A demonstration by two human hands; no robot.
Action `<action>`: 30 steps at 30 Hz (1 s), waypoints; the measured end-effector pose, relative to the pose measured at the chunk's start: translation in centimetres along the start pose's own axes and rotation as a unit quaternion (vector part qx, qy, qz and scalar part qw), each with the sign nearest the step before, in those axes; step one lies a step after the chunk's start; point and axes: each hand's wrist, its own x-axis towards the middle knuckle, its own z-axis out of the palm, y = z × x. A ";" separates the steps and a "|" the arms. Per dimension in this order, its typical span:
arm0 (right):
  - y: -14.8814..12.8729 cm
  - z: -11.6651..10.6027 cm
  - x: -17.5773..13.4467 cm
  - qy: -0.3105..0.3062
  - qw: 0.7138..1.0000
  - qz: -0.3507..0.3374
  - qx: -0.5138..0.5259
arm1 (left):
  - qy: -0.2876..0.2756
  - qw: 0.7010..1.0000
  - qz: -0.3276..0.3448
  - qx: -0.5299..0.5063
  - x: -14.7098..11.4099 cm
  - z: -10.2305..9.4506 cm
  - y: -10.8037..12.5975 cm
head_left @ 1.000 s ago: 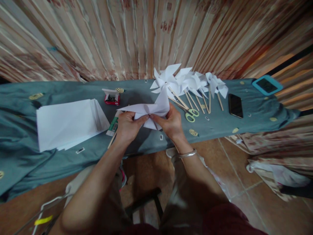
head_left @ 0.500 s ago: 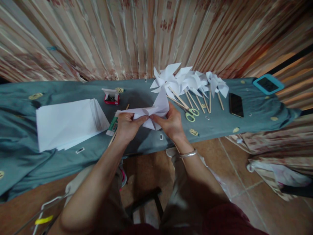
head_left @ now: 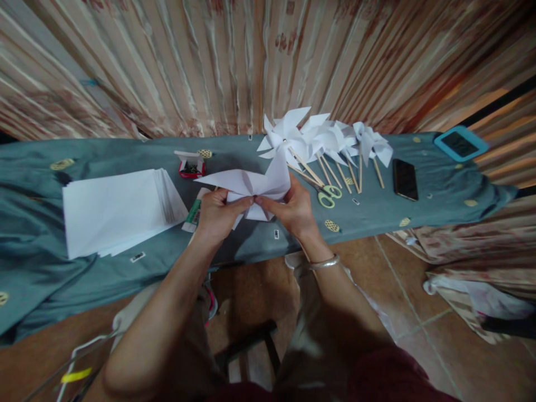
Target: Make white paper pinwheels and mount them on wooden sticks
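Between my two hands is a white paper pinwheel (head_left: 245,181), its blades folded in toward the middle. My left hand (head_left: 220,215) is closed on its left side, the thumb pressing near the centre. On the other side my right hand (head_left: 296,209) grips the paper, thumb tip also at the centre and almost touching the left thumb. The fingers behind the paper are hidden. Just left of my left hand lies a green and white box (head_left: 194,215). Green-handled scissors (head_left: 327,196) rest to the right of my right hand.
Several finished pinwheels (head_left: 287,134) on wooden sticks lie at the back. A stack of white paper (head_left: 113,209) is on the left, with a small open red box (head_left: 191,167) of dark pieces nearby. A phone (head_left: 405,180) and a blue-framed device (head_left: 460,143) lie right on the green cloth (head_left: 368,218).
The left blade of the pinwheel has opened out, showing more of its face. My hands have barely shifted and keep their grip.
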 end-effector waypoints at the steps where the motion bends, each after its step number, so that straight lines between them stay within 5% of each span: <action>1: -0.1 0.0 0.0 0.000 1.000 0.003 0.024 | 0.005 1.000 -0.001 -0.006 0.0 0.0 -0.1; 10: -0.8 0.2 0.2 -0.029 0.991 0.048 0.118 | 0.004 0.999 0.001 -0.037 0.0 0.2 -0.1; 20: 0.2 -0.2 -0.2 0.026 0.999 0.011 -0.022 | -0.036 0.998 -0.030 -0.047 -0.5 0.5 -0.4; 24: -0.1 -0.9 -0.2 0.035 0.999 0.018 -0.003 | -0.060 0.996 -0.011 -0.062 -0.6 0.4 -0.3; 28: -1.1 -1.9 -0.1 0.071 0.994 0.049 0.065 | -0.022 0.993 0.094 0.075 0.3 -2.0 0.0; 30: -1.4 -2.5 -0.1 0.086 0.991 0.059 0.083 | 0.029 0.953 0.172 0.247 1.2 -3.6 -0.2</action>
